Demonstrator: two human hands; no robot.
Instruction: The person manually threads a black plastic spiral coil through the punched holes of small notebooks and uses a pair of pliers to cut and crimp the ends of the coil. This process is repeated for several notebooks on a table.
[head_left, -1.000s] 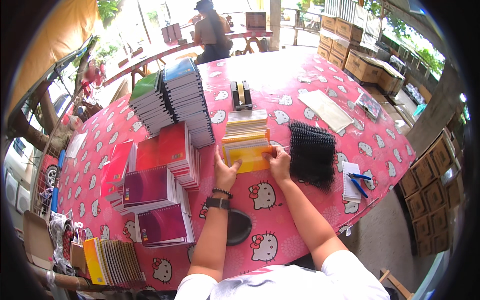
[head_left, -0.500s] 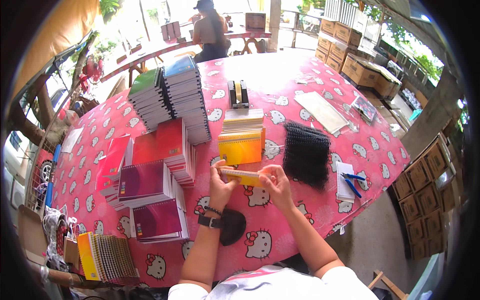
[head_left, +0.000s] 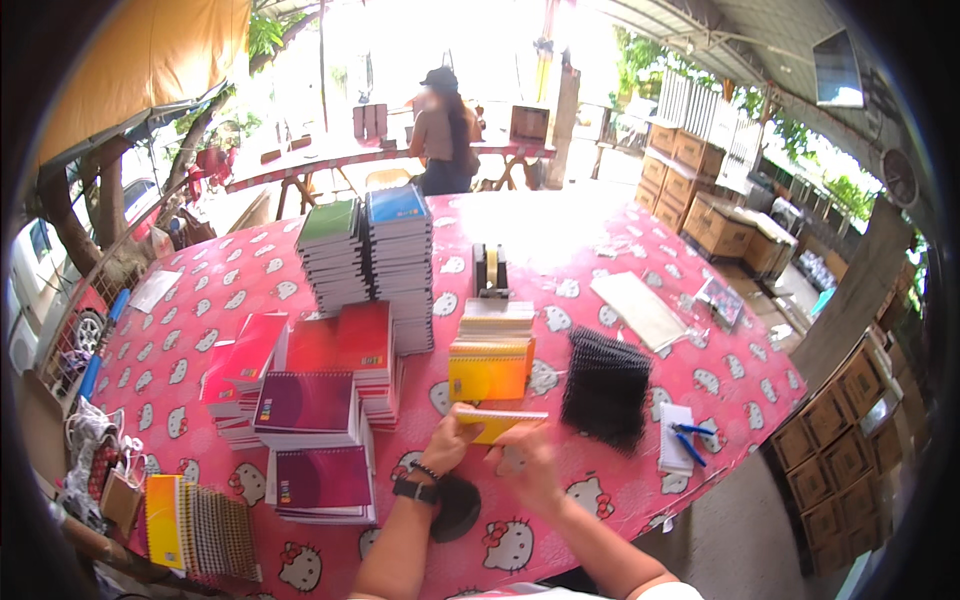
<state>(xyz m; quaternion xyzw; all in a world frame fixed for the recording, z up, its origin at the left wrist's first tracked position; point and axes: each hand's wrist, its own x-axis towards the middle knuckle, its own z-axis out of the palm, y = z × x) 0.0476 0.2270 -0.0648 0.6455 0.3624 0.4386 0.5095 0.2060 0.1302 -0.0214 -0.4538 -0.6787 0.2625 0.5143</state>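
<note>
A thin yellow notebook (head_left: 494, 427) is held up, its pale page edge on top. My left hand (head_left: 455, 438) is closed on its left end, thumb in front. My right hand (head_left: 528, 465), smeared by motion, is at the notebook's lower right; whether its fingers grip anything is unclear. Just beyond stands a row of yellow-orange notebooks (head_left: 490, 372). To the right lies a pile of black spiral coils (head_left: 605, 392). A dark round object (head_left: 457, 508) sits beside my left wrist.
At left are purple notebooks (head_left: 308, 400), red notebooks (head_left: 364, 335) and tall stacks with blue (head_left: 397, 204) and green covers (head_left: 328, 222). A tape dispenser (head_left: 490, 270) stands at the back. Blue-handled pliers (head_left: 691, 444) lie on a small pad. Bound yellow notebooks (head_left: 165, 522) stand front left. Another person (head_left: 440, 135) is far off.
The view has tilted up, so the table sits lower in it. My right hand has dropped from the notebook's right end to below it, while my left hand keeps its hold.
</note>
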